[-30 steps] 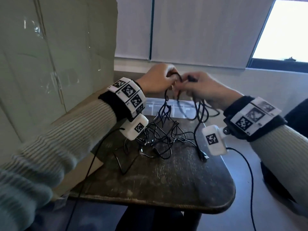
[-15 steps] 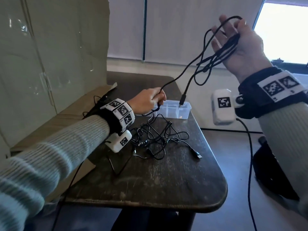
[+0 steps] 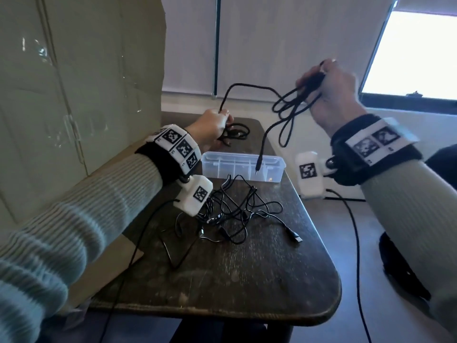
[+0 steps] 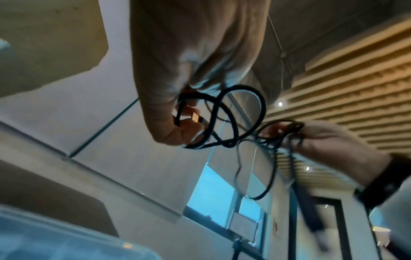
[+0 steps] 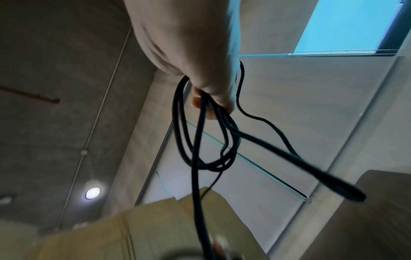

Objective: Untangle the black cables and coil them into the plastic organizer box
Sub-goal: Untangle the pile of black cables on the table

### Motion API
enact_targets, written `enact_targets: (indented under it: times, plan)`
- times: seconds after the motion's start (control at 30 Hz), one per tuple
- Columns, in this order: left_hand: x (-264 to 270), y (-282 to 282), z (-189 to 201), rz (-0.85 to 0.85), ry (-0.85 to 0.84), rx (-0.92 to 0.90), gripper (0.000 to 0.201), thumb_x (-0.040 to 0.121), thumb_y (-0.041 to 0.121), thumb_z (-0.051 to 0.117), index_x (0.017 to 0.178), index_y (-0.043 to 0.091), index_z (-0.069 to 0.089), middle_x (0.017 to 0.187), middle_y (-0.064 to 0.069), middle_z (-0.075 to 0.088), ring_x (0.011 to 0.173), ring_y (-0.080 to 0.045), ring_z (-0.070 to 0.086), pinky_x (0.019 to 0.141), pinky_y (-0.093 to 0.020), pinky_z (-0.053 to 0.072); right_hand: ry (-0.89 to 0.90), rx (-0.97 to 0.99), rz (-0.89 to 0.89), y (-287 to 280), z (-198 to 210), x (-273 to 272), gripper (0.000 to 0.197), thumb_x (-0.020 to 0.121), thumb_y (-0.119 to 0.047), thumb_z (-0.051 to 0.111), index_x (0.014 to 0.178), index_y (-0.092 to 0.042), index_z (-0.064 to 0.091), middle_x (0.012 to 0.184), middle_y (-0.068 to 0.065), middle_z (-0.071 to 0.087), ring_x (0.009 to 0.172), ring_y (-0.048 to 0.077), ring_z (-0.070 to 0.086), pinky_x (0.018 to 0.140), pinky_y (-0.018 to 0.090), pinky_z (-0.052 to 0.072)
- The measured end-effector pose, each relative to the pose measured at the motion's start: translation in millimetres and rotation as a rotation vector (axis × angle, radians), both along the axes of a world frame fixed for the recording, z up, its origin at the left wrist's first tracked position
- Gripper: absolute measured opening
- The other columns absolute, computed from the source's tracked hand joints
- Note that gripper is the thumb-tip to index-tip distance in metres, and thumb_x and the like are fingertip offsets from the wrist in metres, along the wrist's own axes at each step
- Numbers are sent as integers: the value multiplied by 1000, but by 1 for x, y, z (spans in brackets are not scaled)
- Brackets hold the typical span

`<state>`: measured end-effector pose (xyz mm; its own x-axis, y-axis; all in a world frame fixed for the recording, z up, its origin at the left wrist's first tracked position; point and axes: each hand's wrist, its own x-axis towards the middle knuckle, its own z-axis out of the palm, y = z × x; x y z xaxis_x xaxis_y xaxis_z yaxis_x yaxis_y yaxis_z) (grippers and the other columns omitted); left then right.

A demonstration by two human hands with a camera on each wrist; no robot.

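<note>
My right hand [image 3: 326,95] is raised at the right and grips several loops of a black cable [image 3: 288,107]; one plug end [image 3: 259,160] dangles over the clear plastic organizer box [image 3: 279,167]. The same cable arcs left to my left hand [image 3: 214,127], which pinches it and a small coil [image 3: 235,134] behind the box. In the left wrist view the left fingers [image 4: 177,126] curl round the coil [image 4: 233,119]. The right wrist view has the loops [image 5: 204,140] hanging from my right hand [image 5: 204,91]. A tangle of black cables [image 3: 237,214] lies on the dark table [image 3: 222,280].
A large cardboard sheet [image 3: 74,82] stands along the table's left side. A USB plug [image 3: 295,237] from the tangle lies near the right edge. Thin sensor wires [image 3: 356,243] hang from my wrists. The floor drops off to the right.
My right hand has come down from high at the upper right, still holding the loops. My left hand moved back behind the box and now holds a small coil.
</note>
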<state>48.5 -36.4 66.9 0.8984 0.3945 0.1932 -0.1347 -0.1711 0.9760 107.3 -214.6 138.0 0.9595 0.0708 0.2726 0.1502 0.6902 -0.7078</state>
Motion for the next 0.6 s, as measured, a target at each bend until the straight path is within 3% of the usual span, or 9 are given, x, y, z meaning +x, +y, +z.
enact_targets:
  times: [0.13, 0.2, 0.27, 0.33, 0.37, 0.4, 0.5, 0.53, 0.6]
  plan:
    - [-11, -20, 15, -276, -6, -225, 41, 99, 45, 37, 94, 8, 53, 89, -11, 54, 77, -22, 54, 72, -33, 49, -88, -270, 66, 35, -26, -12, 18, 103, -19, 43, 93, -5, 41, 74, 5, 51, 68, 24, 66, 72, 40, 60]
    - [-14, -20, 14, -421, -37, -84, 45, 93, 52, 43, 101, 11, 58, 99, -11, 58, 85, -24, 56, 77, -34, 47, -83, -328, 139, 46, -35, -16, 18, 103, -19, 44, 100, -2, 41, 63, 6, 62, 68, 25, 70, 66, 41, 61]
    - [-13, -19, 6, -411, -4, 206, 45, 85, 50, 61, 111, 13, 59, 102, -3, 65, 84, -8, 66, 72, -19, 51, -26, -297, 228, 51, -38, -21, 14, 102, -14, 44, 95, -3, 43, 50, 6, 64, 67, 26, 71, 61, 42, 60]
    - [-6, -12, -4, -292, -41, 356, 98, 57, 54, 85, 132, 8, 43, 112, 1, 66, 96, 1, 65, 74, -11, 51, 4, -269, 343, 51, -39, -26, 11, 101, -11, 45, 92, -4, 45, 54, 11, 66, 75, 31, 73, 63, 42, 60]
    - [-2, -7, -7, -260, -64, 362, 117, 45, 53, 90, 137, 4, 36, 114, 1, 65, 103, -3, 64, 82, -15, 52, 3, -259, 402, 49, -39, -28, 13, 101, -10, 44, 90, -4, 46, 58, 14, 66, 79, 32, 73, 63, 41, 60]
    - [0, -4, -9, -269, -80, 372, 117, 43, 48, 93, 135, 2, 38, 114, -3, 67, 105, -8, 64, 90, -24, 53, -3, -250, 454, 48, -40, -29, 15, 101, -9, 44, 88, -3, 48, 62, 15, 66, 83, 34, 72, 64, 40, 60]
    - [-4, -6, -8, -360, -50, 449, 56, 66, 22, 87, 109, -2, 61, 99, -20, 69, 89, -25, 68, 89, -41, 55, -40, -310, 547, 44, -41, -32, 17, 101, -11, 44, 89, -1, 51, 77, 15, 63, 100, 37, 69, 77, 40, 60]
    - [-5, -9, -8, -354, -39, 471, 42, 71, 20, 83, 101, -2, 64, 89, -21, 69, 78, -24, 66, 80, -41, 55, -48, -329, 560, 42, -40, -32, 16, 101, -12, 45, 92, -1, 50, 79, 13, 61, 103, 38, 68, 78, 41, 59]
    - [-5, -10, -9, -284, -7, 482, 26, 79, 23, 74, 92, 1, 66, 71, -10, 65, 60, -14, 60, 60, -32, 50, -53, -346, 565, 39, -36, -29, 14, 101, -14, 46, 97, -1, 48, 81, 11, 58, 108, 40, 65, 82, 44, 58]
